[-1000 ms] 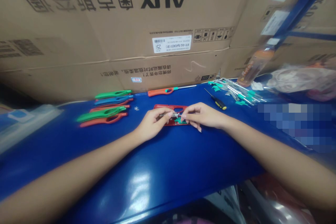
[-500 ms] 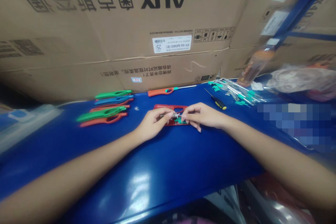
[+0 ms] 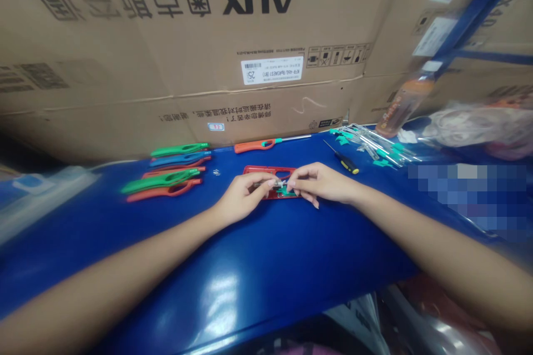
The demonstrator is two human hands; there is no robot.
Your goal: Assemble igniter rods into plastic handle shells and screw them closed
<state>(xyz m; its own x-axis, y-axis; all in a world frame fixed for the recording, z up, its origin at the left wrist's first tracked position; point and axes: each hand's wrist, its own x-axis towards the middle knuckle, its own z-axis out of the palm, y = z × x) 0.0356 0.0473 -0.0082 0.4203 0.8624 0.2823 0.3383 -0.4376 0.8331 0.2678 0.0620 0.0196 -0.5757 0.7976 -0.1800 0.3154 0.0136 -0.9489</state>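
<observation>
Scarcely anything has moved since half a second ago: both hands hold the same place, and the whole view has shifted only very slightly. Two hands work close together. One, the left hand [image 3: 244, 194], pinches one small grey part [image 3: 278, 182] between thumb and forefinger. Its partner, the right hand [image 3: 327, 182], has its fingertips at the other end of that part; I cannot tell whether they pinch anything. Beneath them, on one blue table [image 3: 187, 266], lies red casing [image 3: 249, 169], partly hidden, with green pieces [image 3: 286, 191] showing between the hands.

To the left lie two green handles [image 3: 179, 148], one blue handle [image 3: 177, 160] and at least two orange-red handles [image 3: 166, 193], plus a few tiny pale pieces [image 3: 216, 172]. Beyond the hands are one orange lighter [image 3: 254, 146], one screwdriver [image 3: 347, 164], one bottle [image 3: 406, 105] and a heap of rods [image 3: 375, 141] too tangled to count.
</observation>
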